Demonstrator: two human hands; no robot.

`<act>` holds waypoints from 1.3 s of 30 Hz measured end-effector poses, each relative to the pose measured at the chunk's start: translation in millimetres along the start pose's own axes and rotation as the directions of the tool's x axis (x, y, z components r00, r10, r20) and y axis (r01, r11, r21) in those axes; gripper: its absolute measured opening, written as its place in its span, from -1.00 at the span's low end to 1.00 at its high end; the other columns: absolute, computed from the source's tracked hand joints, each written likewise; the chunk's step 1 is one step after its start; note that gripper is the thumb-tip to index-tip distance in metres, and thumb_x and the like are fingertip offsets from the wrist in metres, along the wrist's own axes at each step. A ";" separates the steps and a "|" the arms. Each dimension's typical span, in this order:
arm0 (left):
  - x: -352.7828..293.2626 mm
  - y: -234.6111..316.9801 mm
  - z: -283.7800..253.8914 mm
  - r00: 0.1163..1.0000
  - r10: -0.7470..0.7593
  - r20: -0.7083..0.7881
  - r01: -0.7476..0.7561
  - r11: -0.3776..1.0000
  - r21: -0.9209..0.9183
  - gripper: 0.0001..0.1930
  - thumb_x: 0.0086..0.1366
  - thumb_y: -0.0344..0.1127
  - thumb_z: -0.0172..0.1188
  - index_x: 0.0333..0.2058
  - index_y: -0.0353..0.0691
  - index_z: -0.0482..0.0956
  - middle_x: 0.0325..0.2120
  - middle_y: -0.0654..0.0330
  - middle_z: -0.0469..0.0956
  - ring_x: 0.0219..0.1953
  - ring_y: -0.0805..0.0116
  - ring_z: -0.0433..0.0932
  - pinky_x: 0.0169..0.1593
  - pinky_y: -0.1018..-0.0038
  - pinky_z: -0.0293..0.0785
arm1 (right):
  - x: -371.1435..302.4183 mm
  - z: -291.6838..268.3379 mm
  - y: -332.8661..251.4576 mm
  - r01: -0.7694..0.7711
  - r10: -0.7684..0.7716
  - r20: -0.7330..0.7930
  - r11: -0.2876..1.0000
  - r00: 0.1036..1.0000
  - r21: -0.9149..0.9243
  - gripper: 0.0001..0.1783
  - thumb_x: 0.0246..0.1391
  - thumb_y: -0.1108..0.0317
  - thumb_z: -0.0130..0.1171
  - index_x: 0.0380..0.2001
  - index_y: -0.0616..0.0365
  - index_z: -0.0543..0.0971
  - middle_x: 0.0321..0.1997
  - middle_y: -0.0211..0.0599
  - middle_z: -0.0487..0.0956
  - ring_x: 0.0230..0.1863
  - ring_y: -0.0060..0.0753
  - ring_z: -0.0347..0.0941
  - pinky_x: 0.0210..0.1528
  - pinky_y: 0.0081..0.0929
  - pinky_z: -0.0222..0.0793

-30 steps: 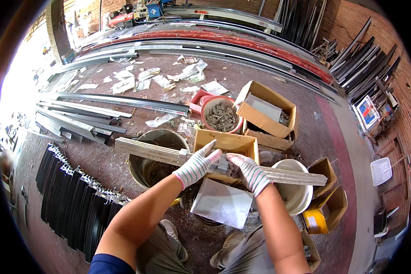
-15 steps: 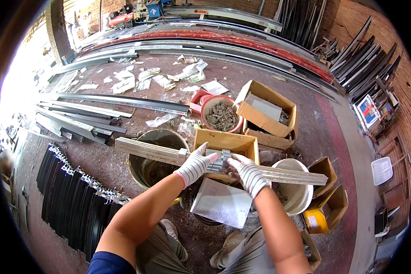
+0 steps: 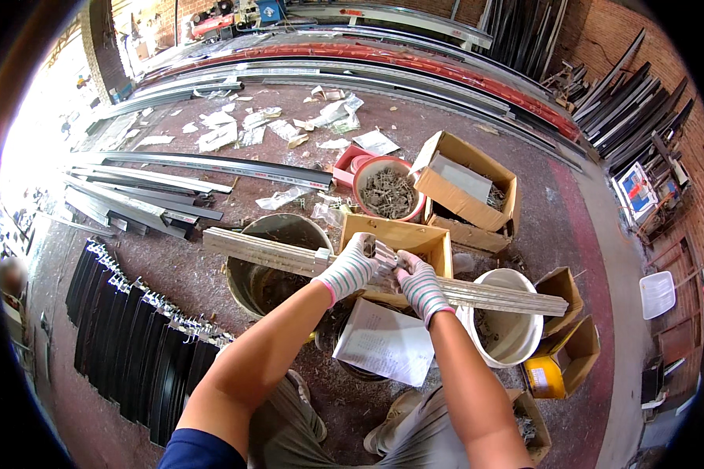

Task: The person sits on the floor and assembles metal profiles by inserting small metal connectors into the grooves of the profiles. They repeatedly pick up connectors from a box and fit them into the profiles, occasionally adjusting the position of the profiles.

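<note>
Metal fittings (image 3: 384,254) clasped in left hand (image 3: 347,273); right hand (image 3: 422,287) adjoining, grip unclear; far edge of plank (image 3: 493,295) beneath, presumed support.

Over the head feed, I am holding both arms forward and converging, my left forearm (image 3: 270,348) slanting up and rightward, my right forearm (image 3: 477,383) leaning up and leftward. My gloved left hand (image 3: 350,270) is curling its fingers inward; my gloved right hand (image 3: 422,285) is bending its fingers close beside them. I am not making out the fingertips clearly.
</note>
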State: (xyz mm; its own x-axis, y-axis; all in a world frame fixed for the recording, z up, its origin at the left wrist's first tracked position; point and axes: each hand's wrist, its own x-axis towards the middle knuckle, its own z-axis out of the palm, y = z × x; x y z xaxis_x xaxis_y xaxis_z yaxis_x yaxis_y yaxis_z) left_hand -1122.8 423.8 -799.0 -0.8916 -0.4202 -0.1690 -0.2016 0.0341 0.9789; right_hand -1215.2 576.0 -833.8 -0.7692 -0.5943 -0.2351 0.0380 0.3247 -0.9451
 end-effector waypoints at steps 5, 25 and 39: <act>3.7 -29.4 -19.2 0.985 0.169 0.026 -0.166 0.913 0.373 -0.44 0.20 -0.47 0.27 0.19 -0.33 0.38 -0.09 -0.06 0.61 -0.09 0.14 0.61 0.05 0.34 0.51 | 4.7 5.9 -9.0 -0.043 0.052 0.047 0.985 0.998 -0.170 -0.47 0.23 0.52 0.10 0.29 0.20 0.42 -0.05 -0.08 0.66 -0.21 -0.38 0.60 -0.14 -0.43 0.56; -15.1 5.2 -97.7 0.962 0.252 -0.108 -0.052 0.555 0.830 -0.60 0.22 -0.21 0.22 0.00 -0.24 0.63 -0.21 -0.14 0.65 -0.14 -0.14 0.63 0.01 0.17 0.55 | -12.5 22.9 -10.2 0.189 -0.274 -0.008 0.683 0.962 -0.705 -0.83 0.14 0.36 0.20 -0.21 0.17 0.57 -0.18 0.12 0.51 -0.14 0.18 0.52 -0.02 -0.03 0.45; 25.2 -192.1 -233.8 0.578 -0.095 0.810 0.253 -0.924 -0.288 -0.65 0.41 -0.10 0.14 -0.49 -0.20 0.58 -0.59 0.12 0.58 -0.51 0.32 0.52 -0.23 0.49 0.54 | -10.1 114.1 -33.3 0.327 -0.285 0.160 0.839 0.945 -0.436 -0.53 0.07 0.42 0.14 0.10 0.15 0.56 -0.02 0.11 0.58 -0.02 0.07 0.56 0.10 -0.19 0.46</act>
State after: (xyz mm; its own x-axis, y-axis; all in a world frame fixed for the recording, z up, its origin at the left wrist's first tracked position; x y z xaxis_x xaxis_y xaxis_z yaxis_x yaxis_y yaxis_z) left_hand -1011.8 194.6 -964.4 -0.8251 0.4885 -0.2838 0.0779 -0.3992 -0.9136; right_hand -1135.9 487.3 -825.9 -0.6360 -0.7716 0.0112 -0.4975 0.3989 -0.7703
